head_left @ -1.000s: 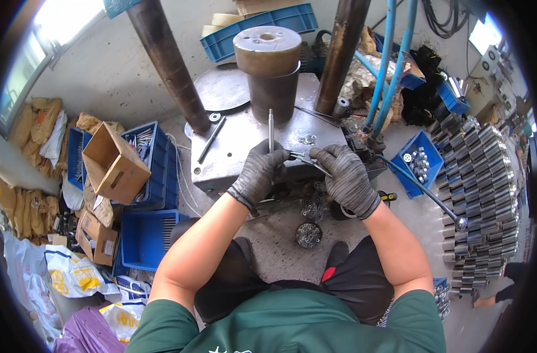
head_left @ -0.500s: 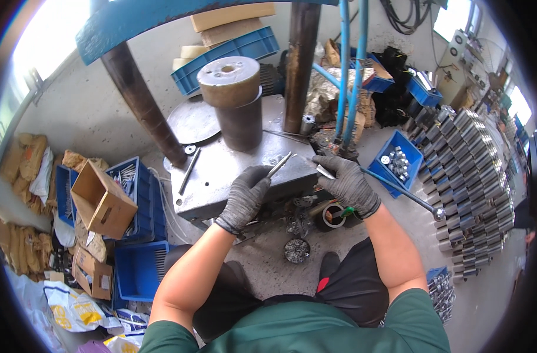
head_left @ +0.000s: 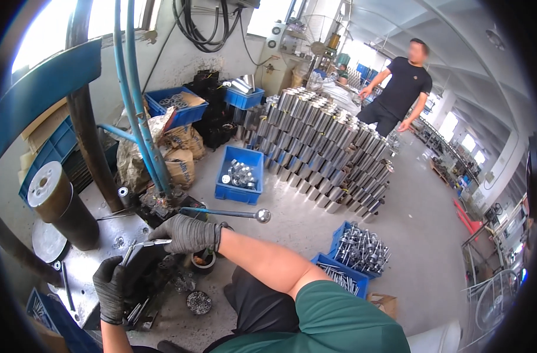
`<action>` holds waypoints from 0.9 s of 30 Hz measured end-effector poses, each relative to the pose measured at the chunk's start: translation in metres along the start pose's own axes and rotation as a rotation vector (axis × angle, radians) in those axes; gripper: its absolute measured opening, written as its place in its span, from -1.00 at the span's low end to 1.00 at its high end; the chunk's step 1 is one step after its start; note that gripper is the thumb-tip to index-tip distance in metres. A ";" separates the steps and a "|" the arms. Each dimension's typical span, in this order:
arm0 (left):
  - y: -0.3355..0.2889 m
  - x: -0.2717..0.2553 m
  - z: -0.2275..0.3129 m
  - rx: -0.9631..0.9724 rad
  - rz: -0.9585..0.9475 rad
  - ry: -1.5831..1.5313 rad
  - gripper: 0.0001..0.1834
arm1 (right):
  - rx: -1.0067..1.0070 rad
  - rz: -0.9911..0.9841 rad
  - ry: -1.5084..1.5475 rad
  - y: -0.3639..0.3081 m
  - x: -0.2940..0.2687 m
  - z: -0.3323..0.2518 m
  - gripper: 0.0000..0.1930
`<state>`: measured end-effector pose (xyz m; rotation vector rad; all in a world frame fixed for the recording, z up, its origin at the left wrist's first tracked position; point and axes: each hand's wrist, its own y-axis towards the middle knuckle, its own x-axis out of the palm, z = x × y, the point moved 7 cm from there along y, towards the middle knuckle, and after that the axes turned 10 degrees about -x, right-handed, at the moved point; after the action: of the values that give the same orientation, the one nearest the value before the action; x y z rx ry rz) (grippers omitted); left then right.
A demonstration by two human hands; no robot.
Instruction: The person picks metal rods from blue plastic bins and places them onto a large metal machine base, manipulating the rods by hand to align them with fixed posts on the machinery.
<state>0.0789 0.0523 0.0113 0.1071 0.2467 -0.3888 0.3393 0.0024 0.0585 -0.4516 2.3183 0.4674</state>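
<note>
The view has swung right since a second ago, yet both gloved hands remain at the steel press plate. The left hand grips the plate's front edge; the right hand pinches a thin shiny metal rod above its right corner. A dull cylindrical die block stands at the plate's back edge.

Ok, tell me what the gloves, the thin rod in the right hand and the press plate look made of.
Gloves: grey knit fabric, seemingly coated, matte.
Thin rod: bare metal, bright silvery glint.
Press plate: steel by its look, dull grey, scuffed and stained.
</note>
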 end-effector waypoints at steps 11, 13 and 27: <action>-0.006 0.013 0.017 -0.010 0.003 0.006 -0.73 | -0.001 0.022 0.066 -0.006 0.004 0.003 -0.38; -0.005 0.012 0.021 -0.005 -0.005 0.005 -0.74 | 0.023 0.048 -0.033 -0.004 0.006 0.000 -0.37; -0.005 0.013 0.018 0.005 -0.036 -0.007 -0.66 | -0.096 0.064 0.168 0.006 0.042 -0.009 -0.44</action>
<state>0.0926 0.0402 0.0249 0.1065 0.2406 -0.4256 0.3027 -0.0036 0.0359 -0.4799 2.4854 0.5939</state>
